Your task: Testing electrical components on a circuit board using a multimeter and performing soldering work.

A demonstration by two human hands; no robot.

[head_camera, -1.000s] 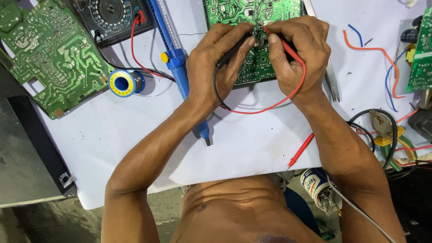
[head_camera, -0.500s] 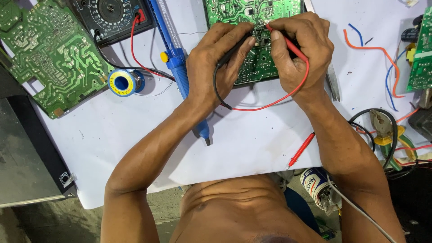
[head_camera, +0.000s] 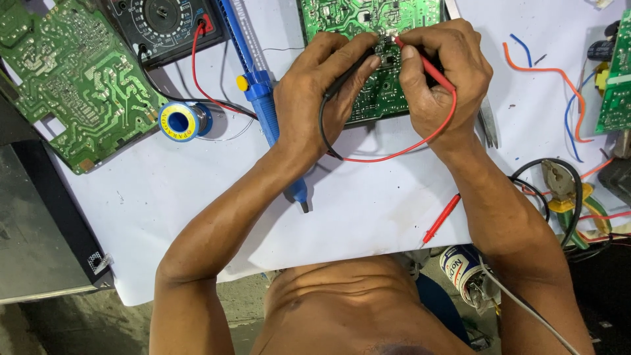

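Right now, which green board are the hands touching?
The middle green board at the top: both hands, left hand and right hand, press probes on it. The big board on the left and the right-edge board lie untouched.

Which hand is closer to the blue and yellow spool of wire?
Left. The left hand is on the green board, nearer the spool. The right hand is farther away, beyond the left one.
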